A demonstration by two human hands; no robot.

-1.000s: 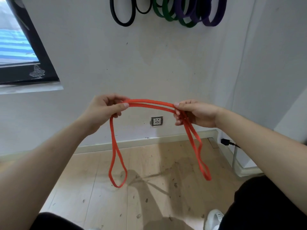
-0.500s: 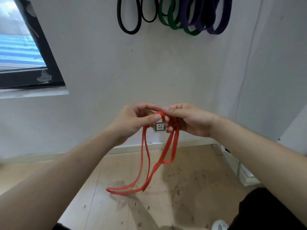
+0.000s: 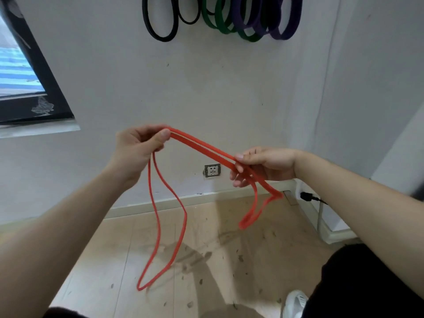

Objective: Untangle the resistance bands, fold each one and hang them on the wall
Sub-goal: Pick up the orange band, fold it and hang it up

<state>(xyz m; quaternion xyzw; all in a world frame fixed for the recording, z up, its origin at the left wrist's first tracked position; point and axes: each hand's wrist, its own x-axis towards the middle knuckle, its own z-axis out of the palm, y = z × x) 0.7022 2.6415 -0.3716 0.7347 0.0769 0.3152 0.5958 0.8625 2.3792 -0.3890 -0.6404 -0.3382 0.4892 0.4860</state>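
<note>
A red resistance band (image 3: 202,146) stretches as a doubled strand between my two hands in front of the white wall. My left hand (image 3: 137,148) pinches one end up high, and a long loop hangs from it toward the floor. My right hand (image 3: 263,165) grips the band lower and to the right, with a short loop dangling below it. High on the wall hang black bands (image 3: 160,26), green bands (image 3: 227,24) and purple bands (image 3: 280,24).
A wall socket (image 3: 212,171) sits low on the wall between my hands. A dark-framed window (image 3: 27,83) is at the left. A black plug and cable (image 3: 308,197) are at the right corner. My white shoe (image 3: 294,304) stands on the scuffed wooden floor (image 3: 206,260).
My hands were together half a second ago and have now pulled apart, the left rising and the right moving right. The band hangs in a long left loop and a short right loop.
</note>
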